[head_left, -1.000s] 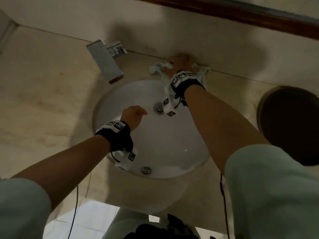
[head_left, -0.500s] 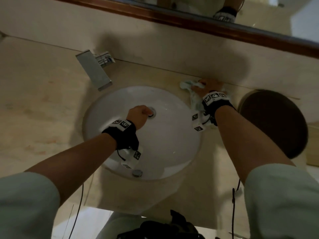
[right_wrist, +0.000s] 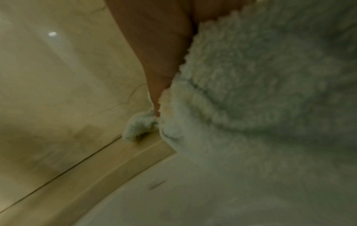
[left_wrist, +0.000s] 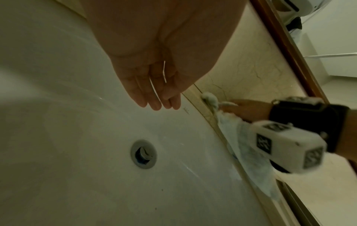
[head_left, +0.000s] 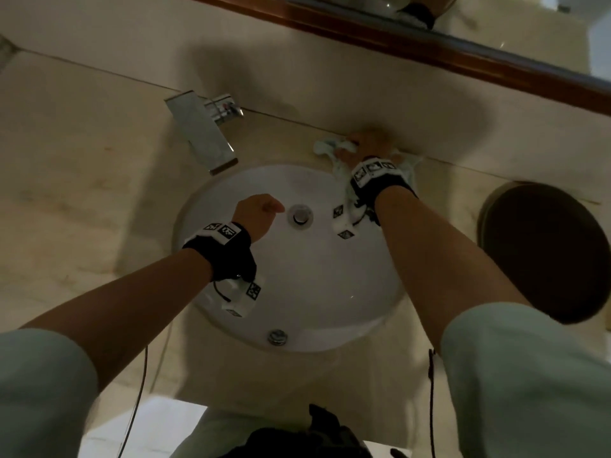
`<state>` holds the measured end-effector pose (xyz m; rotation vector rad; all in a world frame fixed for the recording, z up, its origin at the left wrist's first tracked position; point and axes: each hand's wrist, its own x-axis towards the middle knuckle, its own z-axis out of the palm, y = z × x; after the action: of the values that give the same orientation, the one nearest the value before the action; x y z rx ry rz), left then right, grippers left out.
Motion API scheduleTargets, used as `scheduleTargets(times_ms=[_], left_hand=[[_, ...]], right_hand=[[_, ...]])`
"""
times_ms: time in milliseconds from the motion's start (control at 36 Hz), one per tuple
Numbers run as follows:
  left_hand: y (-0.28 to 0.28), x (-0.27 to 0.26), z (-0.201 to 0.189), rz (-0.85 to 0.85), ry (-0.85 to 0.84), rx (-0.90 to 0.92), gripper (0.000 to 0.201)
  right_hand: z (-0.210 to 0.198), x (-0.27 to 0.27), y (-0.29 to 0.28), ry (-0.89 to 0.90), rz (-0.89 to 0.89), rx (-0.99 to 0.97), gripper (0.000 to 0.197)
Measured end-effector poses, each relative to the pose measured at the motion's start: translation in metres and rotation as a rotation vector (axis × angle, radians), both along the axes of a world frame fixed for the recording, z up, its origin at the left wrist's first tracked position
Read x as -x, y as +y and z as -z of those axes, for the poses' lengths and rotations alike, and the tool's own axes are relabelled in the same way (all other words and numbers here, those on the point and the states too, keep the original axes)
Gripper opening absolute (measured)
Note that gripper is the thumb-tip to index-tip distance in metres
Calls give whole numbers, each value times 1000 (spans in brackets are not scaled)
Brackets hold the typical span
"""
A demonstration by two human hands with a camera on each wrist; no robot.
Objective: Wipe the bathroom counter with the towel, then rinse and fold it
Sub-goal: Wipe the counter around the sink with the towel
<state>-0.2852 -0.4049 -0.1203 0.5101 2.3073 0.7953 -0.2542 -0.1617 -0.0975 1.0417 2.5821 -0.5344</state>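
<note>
A pale fluffy towel (head_left: 325, 148) lies bunched on the beige counter (head_left: 82, 193), on the strip between the white basin (head_left: 314, 292) and the back wall. My right hand (head_left: 365, 143) presses down on it, with towel folds sticking up between the fingers. In the left wrist view the right hand (left_wrist: 245, 108) lies on the towel (left_wrist: 249, 146), whose lower part hangs over the basin rim. The towel (right_wrist: 251, 91) fills most of the right wrist view. My left hand (head_left: 261, 211) hovers over the basin near the drain (head_left: 300, 215), and its fingers (left_wrist: 154, 94) are relaxed and hold nothing.
A chrome faucet (head_left: 201, 130) juts over the basin's back left. A dark round object (head_left: 545, 252) stands on the counter at the right. A wooden mirror frame (head_left: 429, 44) runs along the wall above. A metal knob (head_left: 277, 337) sits at the basin's front.
My right hand swept the towel right along the back of the counter, then back left toward the faucet side. The left hand stayed over the basin.
</note>
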Motion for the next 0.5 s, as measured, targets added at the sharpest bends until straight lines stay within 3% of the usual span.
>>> scheduleTargets(times_ms=[83,167,250,500], left_hand=[[-11,5,-1,-31,-18,12,26],[-22,10,0,-70,-25,8,28],[-30,15,4,-105,-40,30,28],[-3,9,-1,-126,-122,-57,29]], right_hand=[[3,48,-31,-99,-105,-45,56],[10,74,-55,-102,-96,-44,51],[11,77,-59,-71,-43,-48,51],[8,48,-36,-113,-152,-39,54]])
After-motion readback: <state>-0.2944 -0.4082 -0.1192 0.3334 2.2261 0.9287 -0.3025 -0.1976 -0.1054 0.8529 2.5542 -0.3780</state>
